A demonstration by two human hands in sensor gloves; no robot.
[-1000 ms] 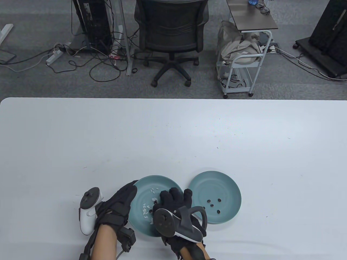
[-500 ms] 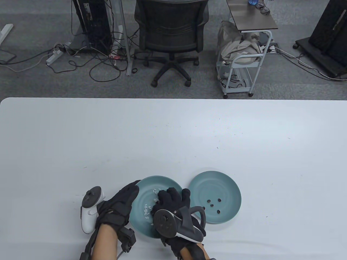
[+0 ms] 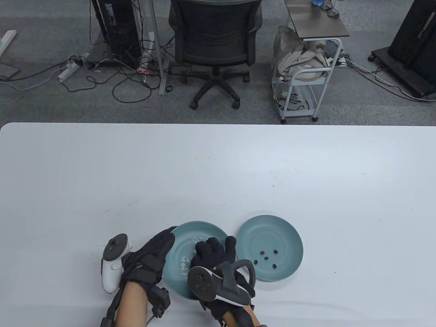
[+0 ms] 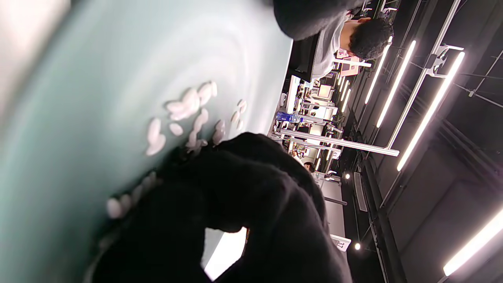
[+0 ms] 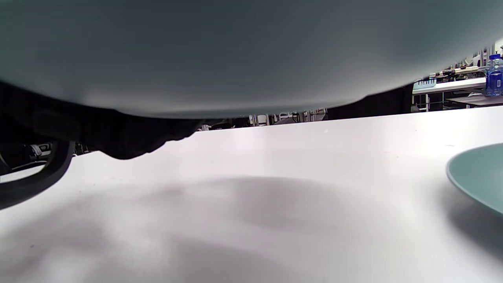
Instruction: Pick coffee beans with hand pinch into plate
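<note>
Two teal plates lie side by side near the table's front edge. The left plate (image 3: 204, 230) holds white grains (image 3: 185, 264); my left hand (image 3: 155, 253) grips its left rim. My right hand (image 3: 201, 250) hovers over this plate, its fingers curled down and bunched on the spot among the grains. The left wrist view shows those black fingertips (image 4: 220, 157) pressed onto the plate (image 4: 78, 98) beside the grains (image 4: 188, 106); the bean under them is hidden. The right plate (image 3: 269, 235) carries several dark coffee beans (image 3: 266, 258). Its rim (image 5: 475, 177) shows in the right wrist view.
The white table (image 3: 218, 170) stretches wide behind and beside the plates. Beyond its far edge stand an office chair (image 3: 214, 41), a white cart (image 3: 303, 78) and floor cables. A blurred grey-teal surface fills the top of the right wrist view.
My right hand has slid a little left and toward me, and its fingers have curled down over the dark bean that showed at their tips a second ago. The left hand and both plates stayed put.
</note>
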